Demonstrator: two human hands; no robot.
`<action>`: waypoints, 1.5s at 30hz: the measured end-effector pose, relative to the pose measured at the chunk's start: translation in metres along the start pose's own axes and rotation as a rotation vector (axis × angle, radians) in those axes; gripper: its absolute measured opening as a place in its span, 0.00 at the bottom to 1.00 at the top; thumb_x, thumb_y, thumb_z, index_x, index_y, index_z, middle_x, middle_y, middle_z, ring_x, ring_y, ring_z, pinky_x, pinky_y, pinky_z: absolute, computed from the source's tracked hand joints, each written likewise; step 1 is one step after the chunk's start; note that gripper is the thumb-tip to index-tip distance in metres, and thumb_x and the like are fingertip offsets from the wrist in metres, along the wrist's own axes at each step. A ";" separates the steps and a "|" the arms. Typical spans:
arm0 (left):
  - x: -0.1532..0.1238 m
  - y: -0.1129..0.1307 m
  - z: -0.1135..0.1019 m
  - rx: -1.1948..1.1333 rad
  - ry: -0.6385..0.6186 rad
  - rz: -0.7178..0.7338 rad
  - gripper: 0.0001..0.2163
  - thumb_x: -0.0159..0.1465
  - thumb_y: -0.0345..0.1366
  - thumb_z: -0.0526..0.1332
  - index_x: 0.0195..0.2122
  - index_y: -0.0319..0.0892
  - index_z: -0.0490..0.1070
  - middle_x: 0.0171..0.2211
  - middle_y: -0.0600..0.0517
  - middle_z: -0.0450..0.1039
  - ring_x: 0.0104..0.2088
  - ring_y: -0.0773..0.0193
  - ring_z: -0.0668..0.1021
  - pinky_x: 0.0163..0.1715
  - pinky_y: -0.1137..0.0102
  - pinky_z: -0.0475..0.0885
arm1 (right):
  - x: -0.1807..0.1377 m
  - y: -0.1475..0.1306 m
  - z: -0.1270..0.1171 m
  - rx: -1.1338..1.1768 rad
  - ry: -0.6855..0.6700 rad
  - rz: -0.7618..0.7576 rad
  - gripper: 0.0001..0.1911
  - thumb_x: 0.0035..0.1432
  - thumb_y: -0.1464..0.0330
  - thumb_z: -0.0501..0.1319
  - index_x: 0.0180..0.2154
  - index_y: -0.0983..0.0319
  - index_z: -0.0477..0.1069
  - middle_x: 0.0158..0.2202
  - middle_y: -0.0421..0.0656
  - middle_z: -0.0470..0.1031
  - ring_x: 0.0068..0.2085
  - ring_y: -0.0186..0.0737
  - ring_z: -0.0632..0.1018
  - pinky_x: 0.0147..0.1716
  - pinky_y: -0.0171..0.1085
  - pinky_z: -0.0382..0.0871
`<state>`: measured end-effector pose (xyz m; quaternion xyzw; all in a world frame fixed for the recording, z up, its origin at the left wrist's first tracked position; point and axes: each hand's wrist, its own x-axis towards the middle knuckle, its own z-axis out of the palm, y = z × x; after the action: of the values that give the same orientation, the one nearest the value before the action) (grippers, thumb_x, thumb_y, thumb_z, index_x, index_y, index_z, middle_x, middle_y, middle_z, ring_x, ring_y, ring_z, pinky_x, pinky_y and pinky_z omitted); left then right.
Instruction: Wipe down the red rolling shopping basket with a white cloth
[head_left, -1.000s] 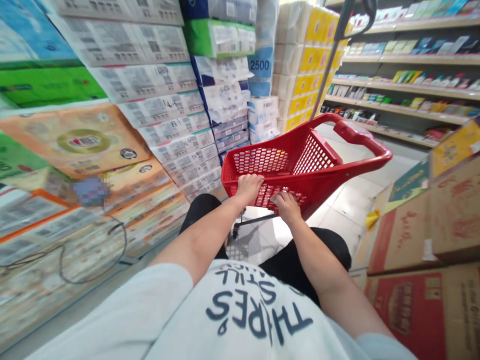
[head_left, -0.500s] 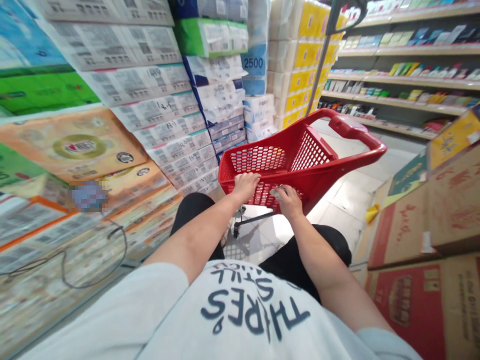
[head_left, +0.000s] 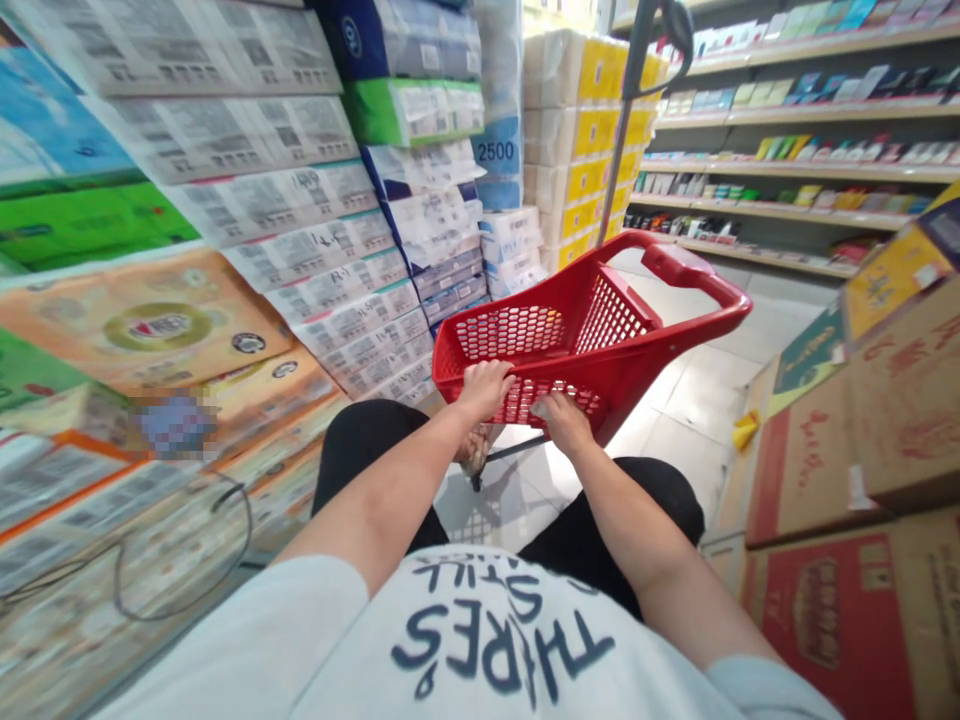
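In front of my knees stands a red plastic shopping cart [head_left: 637, 370] with perforated basket walls. My left hand [head_left: 486, 388] has its fingers curled over the cart's near rim at the left end. At the outer side wall, below the rim, my right hand [head_left: 566, 420] is closed with its fingertips against the perforated panel. A small crumpled, pale grey cloth or tissue [head_left: 540, 409] shows at those fingertips, mostly hidden by the hand.
Stacked tissue packs [head_left: 322, 240] rise on the left, with a cable [head_left: 120, 585] lying over lower packs. Cardboard boxes [head_left: 817, 420] stand on the right. Behind are stocked shelves [head_left: 795, 170] and a dark upright pole [head_left: 619, 150]. White floor tiles show beneath the cart.
My right hand has shifted slightly left and down along the cart's side, its fingers now more hidden. My left hand stays on the rim. The view has tilted a little, and a shoe shows more.
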<state>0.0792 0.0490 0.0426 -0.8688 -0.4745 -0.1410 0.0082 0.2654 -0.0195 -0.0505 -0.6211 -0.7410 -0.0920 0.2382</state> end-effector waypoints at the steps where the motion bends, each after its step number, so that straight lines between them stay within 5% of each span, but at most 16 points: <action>1: 0.000 0.000 0.001 -0.009 0.005 0.006 0.12 0.70 0.42 0.50 0.50 0.48 0.66 0.45 0.51 0.71 0.46 0.59 0.70 0.46 0.63 0.59 | 0.000 0.001 0.001 0.010 0.021 -0.001 0.20 0.59 0.75 0.55 0.54 0.62 0.67 0.48 0.50 0.70 0.45 0.45 0.71 0.41 0.38 0.69; 5: 0.004 0.009 0.004 -0.050 0.022 0.017 0.12 0.70 0.42 0.50 0.50 0.48 0.66 0.44 0.51 0.71 0.46 0.59 0.70 0.46 0.63 0.59 | -0.003 0.012 0.002 0.037 0.191 0.026 0.18 0.60 0.73 0.54 0.52 0.63 0.67 0.52 0.51 0.68 0.52 0.47 0.69 0.49 0.41 0.67; 10: 0.011 0.019 0.008 -0.070 0.035 0.020 0.12 0.70 0.42 0.50 0.50 0.48 0.66 0.44 0.51 0.72 0.46 0.59 0.70 0.46 0.63 0.60 | -0.011 0.024 0.003 0.013 0.064 0.003 0.17 0.58 0.74 0.55 0.49 0.59 0.71 0.50 0.48 0.70 0.47 0.44 0.72 0.43 0.38 0.70; 15: 0.014 0.017 0.010 -0.066 0.051 0.014 0.11 0.70 0.41 0.51 0.50 0.48 0.67 0.44 0.50 0.72 0.46 0.58 0.70 0.46 0.63 0.59 | -0.016 0.049 0.002 0.053 0.356 0.121 0.18 0.59 0.72 0.53 0.51 0.64 0.69 0.52 0.53 0.67 0.53 0.48 0.68 0.53 0.44 0.65; 21: 0.015 0.020 0.009 -0.023 0.067 -0.035 0.12 0.70 0.40 0.49 0.49 0.45 0.67 0.43 0.50 0.72 0.45 0.58 0.71 0.47 0.62 0.59 | -0.015 0.050 0.009 0.183 0.268 -0.040 0.18 0.57 0.73 0.55 0.49 0.61 0.71 0.51 0.49 0.69 0.52 0.45 0.70 0.51 0.43 0.68; 25: 0.009 0.017 0.011 -0.001 0.087 -0.067 0.12 0.70 0.40 0.50 0.51 0.45 0.66 0.44 0.50 0.71 0.45 0.58 0.70 0.46 0.62 0.59 | -0.007 0.053 0.004 0.264 0.488 0.161 0.20 0.58 0.71 0.54 0.52 0.63 0.68 0.54 0.51 0.64 0.55 0.46 0.67 0.56 0.46 0.64; 27: 0.005 0.013 0.012 0.001 0.106 -0.089 0.12 0.69 0.40 0.51 0.51 0.45 0.66 0.44 0.49 0.71 0.45 0.57 0.70 0.45 0.62 0.59 | -0.004 0.051 0.004 0.278 0.422 0.203 0.20 0.57 0.72 0.54 0.52 0.63 0.68 0.54 0.51 0.64 0.55 0.46 0.67 0.56 0.46 0.64; 32: -0.007 0.005 0.009 0.014 0.121 -0.125 0.12 0.69 0.40 0.51 0.50 0.45 0.66 0.44 0.49 0.70 0.45 0.57 0.69 0.47 0.61 0.59 | -0.004 0.024 0.020 0.339 0.114 -0.001 0.18 0.49 0.76 0.59 0.43 0.57 0.74 0.44 0.43 0.73 0.44 0.40 0.74 0.44 0.36 0.72; 38: -0.036 0.020 0.007 0.036 0.187 -0.161 0.13 0.68 0.39 0.51 0.51 0.43 0.64 0.44 0.48 0.69 0.46 0.56 0.68 0.50 0.59 0.58 | -0.003 0.026 0.013 0.372 0.423 0.088 0.22 0.55 0.75 0.55 0.53 0.62 0.67 0.54 0.51 0.64 0.56 0.47 0.67 0.56 0.48 0.64; 43: -0.056 0.038 0.004 0.056 0.217 -0.224 0.14 0.68 0.38 0.51 0.53 0.41 0.64 0.45 0.46 0.69 0.48 0.55 0.68 0.54 0.57 0.57 | -0.012 0.021 0.017 0.421 0.242 0.120 0.19 0.52 0.76 0.56 0.46 0.59 0.70 0.45 0.48 0.70 0.47 0.45 0.73 0.47 0.45 0.71; 45: -0.060 0.044 0.000 0.071 0.190 -0.233 0.15 0.68 0.37 0.52 0.55 0.41 0.62 0.46 0.45 0.69 0.49 0.55 0.68 0.54 0.57 0.58 | -0.014 0.008 0.021 0.475 0.323 0.110 0.20 0.54 0.72 0.57 0.50 0.59 0.67 0.48 0.49 0.69 0.50 0.45 0.72 0.50 0.45 0.70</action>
<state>0.0849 -0.0246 0.0329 -0.7899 -0.5737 -0.2059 0.0674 0.2697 -0.0210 -0.0769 -0.5645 -0.6595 -0.0005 0.4963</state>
